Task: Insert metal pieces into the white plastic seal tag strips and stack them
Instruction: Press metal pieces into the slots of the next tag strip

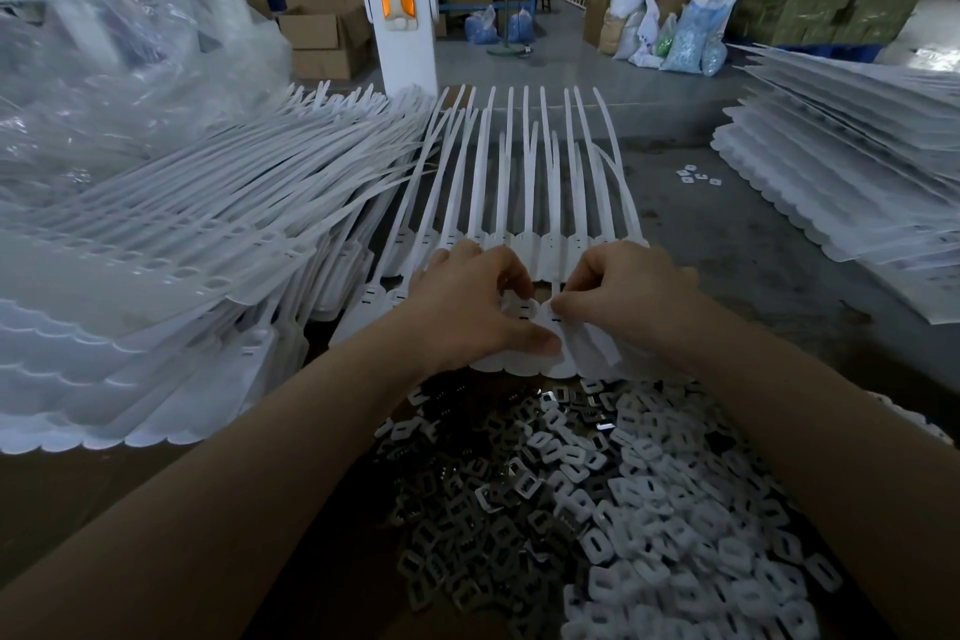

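We're mid-insert: left hand (470, 299) pins the tag strip (524, 327), right hand (618, 291) pinches at its slot; metal piece hidden. Next: grab 1 more from the pile (571, 509).

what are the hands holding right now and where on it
Both the left hand and right hand pinch the white seal tag strip at its flat tag end, near the slots.

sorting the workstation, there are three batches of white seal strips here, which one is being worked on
The middle sheet of seal tag strips, tails pointing away. Both the left hand and right hand pinch its tag heads; the left stack and right stack lie untouched.
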`<state>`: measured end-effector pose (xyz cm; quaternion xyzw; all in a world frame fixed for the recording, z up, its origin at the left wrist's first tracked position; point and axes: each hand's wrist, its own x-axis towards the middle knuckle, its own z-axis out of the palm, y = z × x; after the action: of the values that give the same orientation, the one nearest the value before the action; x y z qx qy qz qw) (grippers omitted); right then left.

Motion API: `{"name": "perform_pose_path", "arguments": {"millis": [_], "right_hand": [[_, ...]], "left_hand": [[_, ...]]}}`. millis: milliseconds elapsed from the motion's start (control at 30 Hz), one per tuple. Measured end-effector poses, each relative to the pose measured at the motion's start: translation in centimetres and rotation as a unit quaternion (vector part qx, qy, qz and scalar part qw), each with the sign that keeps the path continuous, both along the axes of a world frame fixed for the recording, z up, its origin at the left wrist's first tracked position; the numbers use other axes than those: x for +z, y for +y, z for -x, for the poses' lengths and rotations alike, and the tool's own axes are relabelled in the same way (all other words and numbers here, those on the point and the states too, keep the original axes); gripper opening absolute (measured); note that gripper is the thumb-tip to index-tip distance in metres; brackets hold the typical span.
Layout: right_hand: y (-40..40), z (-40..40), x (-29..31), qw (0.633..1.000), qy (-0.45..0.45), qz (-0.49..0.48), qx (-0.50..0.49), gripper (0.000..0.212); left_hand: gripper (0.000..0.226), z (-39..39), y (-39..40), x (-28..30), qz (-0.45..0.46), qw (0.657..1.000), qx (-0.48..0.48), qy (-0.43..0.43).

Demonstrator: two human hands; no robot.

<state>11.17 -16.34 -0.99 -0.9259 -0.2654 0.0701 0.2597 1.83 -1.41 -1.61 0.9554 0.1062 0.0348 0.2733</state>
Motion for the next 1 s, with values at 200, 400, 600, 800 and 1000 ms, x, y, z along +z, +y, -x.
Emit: {"name": "perform_pose_path", "arguments": {"millis": [200,400,600,800,1000], "right_hand": [[-0.4,-0.3,-0.1,0.994,0.07,-0.079,0.019,0.013],[-0.3,-0.1,-0.4,0.983,0.088,-0.162,-0.002,0.012],[-0.2,-0.1,-0.6,0.987,0.064,-0.145,0.001,0.011],[-0.1,0.3,-0.6,0.98,-0.004,-0.198,0.017,0.013],[-1.0,2.3,1.9,0.922,0.096,-0.193,0.322,0.012]], "left_hand": [[0.045,0.1,0.6,0.1,-0.052,0.996,-0.063,-0.03],[0.047,0.4,1.4,-0.1,-0.114,0.98,-0.152,-0.067],[0.048,0.4,1.6,-0.1,-0.206,0.958,-0.185,-0.079],[0.045,0.4,1.8,-0.4,-0.201,0.959,-0.183,-0.08],[0.015,0.2,2.0,-1.1,-0.131,0.976,-0.155,-0.08]]}}
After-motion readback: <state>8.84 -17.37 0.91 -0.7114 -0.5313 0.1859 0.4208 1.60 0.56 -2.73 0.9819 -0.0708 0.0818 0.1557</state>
